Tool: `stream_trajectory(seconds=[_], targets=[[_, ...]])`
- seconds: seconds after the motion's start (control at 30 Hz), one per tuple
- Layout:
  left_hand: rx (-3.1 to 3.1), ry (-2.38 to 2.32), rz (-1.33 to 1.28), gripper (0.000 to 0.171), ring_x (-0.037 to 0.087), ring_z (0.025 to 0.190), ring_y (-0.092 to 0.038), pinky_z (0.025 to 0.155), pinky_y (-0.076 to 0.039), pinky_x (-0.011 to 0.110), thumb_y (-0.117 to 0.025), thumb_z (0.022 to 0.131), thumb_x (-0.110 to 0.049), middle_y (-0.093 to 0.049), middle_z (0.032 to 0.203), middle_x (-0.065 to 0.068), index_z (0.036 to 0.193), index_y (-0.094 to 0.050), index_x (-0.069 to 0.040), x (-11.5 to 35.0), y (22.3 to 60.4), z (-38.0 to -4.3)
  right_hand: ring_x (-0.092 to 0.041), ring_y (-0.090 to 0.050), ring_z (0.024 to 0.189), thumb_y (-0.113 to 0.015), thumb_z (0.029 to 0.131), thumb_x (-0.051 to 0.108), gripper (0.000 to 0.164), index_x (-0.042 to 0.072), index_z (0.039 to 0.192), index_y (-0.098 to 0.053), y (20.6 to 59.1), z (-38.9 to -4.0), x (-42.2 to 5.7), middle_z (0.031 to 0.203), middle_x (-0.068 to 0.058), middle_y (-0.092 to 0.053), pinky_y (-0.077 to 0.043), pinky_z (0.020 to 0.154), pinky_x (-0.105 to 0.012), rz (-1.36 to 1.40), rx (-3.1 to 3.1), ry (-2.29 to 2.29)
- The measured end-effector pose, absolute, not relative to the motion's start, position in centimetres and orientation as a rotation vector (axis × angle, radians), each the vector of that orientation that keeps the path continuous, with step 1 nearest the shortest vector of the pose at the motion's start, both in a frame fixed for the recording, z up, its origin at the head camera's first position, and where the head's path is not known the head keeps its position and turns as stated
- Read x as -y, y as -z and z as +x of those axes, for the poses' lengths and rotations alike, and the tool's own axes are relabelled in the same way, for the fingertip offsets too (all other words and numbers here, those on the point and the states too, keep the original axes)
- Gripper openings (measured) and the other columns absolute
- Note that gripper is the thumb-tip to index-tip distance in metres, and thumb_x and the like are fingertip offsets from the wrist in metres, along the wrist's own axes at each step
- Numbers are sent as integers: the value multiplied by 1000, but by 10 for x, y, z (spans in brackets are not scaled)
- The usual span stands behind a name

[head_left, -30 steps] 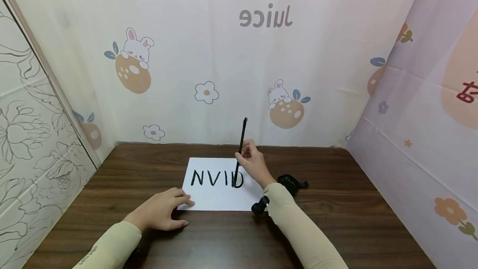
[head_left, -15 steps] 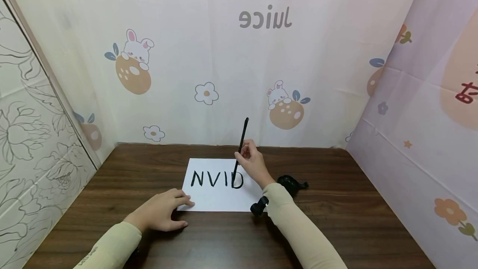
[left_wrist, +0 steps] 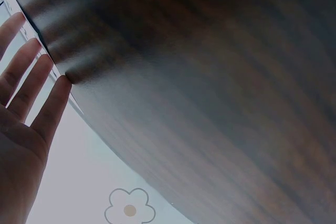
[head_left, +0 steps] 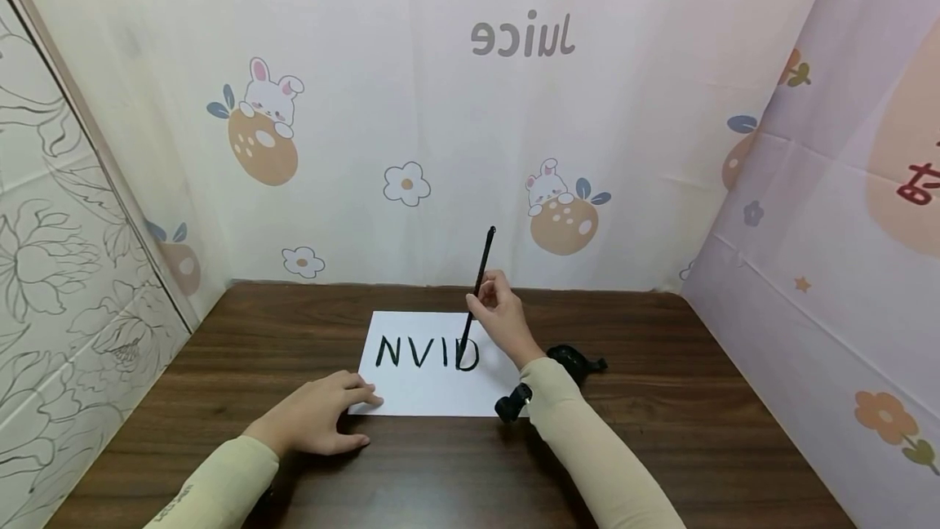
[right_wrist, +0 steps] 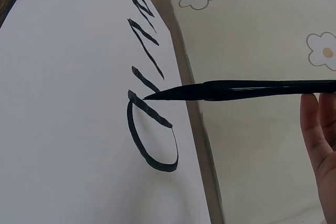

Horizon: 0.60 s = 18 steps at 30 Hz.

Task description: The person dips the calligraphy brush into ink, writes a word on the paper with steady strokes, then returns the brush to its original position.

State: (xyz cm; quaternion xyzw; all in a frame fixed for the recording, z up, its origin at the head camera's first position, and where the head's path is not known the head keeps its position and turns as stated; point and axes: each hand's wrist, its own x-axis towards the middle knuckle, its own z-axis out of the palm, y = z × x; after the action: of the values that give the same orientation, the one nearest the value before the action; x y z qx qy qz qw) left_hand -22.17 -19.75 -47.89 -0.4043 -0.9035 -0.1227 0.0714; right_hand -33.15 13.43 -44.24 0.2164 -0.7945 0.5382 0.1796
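Observation:
A black calligraphy brush [head_left: 485, 258] is pinched near its middle by my right hand [head_left: 503, 318], its top leaning right. In the right wrist view, the dark brush tip [right_wrist: 157, 96] is over the upright stroke of the D; I cannot tell if it touches the paper. The white sheet of paper [head_left: 433, 394] bears the black letters N, V, I and D [head_left: 473, 356]. My left hand [head_left: 316, 413] lies at the sheet's lower left corner, fingers spread and fingertips on its edge. In the left wrist view, its extended fingers [left_wrist: 51, 108] hold nothing.
The sheet lies on a dark wooden table [head_left: 661, 431]. A black rounded object [head_left: 571, 362] with a narrow end stands right of the paper, partly behind my right wrist. A patterned curtain [head_left: 352, 121] hangs behind the table's back edge, with another wall of cloth at right.
My right hand has shifted slightly up and right. The brush leans further right, and its tip appears higher on the D's stem. The left hand has not moved.

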Motion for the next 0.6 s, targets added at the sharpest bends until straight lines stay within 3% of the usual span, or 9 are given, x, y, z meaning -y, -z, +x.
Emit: stream_trajectory(seconds=[0.2,0.4,0.6], targets=[[2711,370,-1215,44,16,106,-60,84,-53,38,-77,82,-44,-61,121,-2,120,-71,-23,197,478,-222,-20,-56,85,-66,96,8,25,12,112,-48,438,-332,-138,91,-5,-55,-49,74,-30,562,2224,-1531],[2719,369,-1213,44,15,105,-60,83,-53,38,-77,82,-44,-61,121,-2,120,-71,-23,197,478,-221,-23,-53,84,-65,96,5,27,3,117,-48,434,-332,-144,92,-12,-55,-47,71,-27,535,2217,-1512],[2722,372,-1220,44,15,106,-59,83,-53,38,-77,83,-45,-61,121,-2,121,-71,-23,197,478,-221,-21,-53,83,-61,96,-2,24,-3,114,-46,404,-308,-146,91,-14,-54,-47,68,-23,541,2221,-1506]])
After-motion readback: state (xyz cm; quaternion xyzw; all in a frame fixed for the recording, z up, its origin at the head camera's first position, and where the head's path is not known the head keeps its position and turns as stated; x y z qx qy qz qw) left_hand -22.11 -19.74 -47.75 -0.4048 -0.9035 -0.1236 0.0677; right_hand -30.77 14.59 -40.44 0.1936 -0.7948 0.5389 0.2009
